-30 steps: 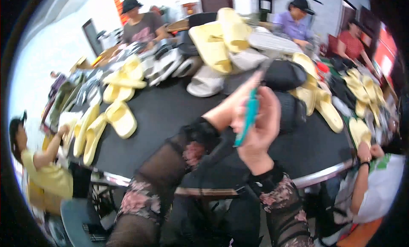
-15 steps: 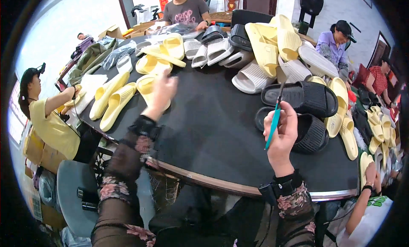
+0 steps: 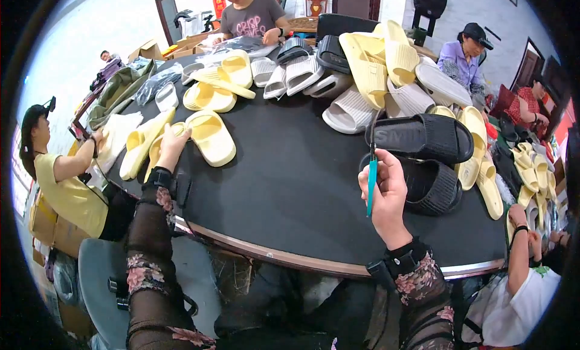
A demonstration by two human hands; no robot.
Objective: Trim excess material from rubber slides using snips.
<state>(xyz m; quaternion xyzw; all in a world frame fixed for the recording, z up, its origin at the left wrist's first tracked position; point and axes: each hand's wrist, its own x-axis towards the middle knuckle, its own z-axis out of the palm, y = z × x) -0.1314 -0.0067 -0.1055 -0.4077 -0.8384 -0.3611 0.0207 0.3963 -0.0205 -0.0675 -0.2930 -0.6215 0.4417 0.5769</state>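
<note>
My left hand [image 3: 173, 149] is closed on the upper end of a yellow slide slipper [image 3: 154, 156], which it partly hides. To its left lies another yellow slide [image 3: 138, 149]; close by on its right, a third yellow slide [image 3: 211, 140] sits with its opening toward me. My right hand [image 3: 389, 196] is raised over the table, gripping a slim tool with a teal handle [image 3: 371, 184] and a thin dark metal end pointing away from me. Just beyond and right of that hand are two black slides [image 3: 423, 137], one partly behind the fingers.
Grey, black and yellow slides [image 3: 402, 57] are heaped at the back right of the black table [image 3: 272, 187]. More yellow slides [image 3: 235, 69] lie at the back left. A grey chair [image 3: 99, 277] stands at left. Co-workers [image 3: 66, 175] are around the table.
My left hand has swung left and down from above the third yellow slide to the slide beside it. That third slide now lies turned and uncovered. My right hand keeps the teal-handled tool, now more upright.
</note>
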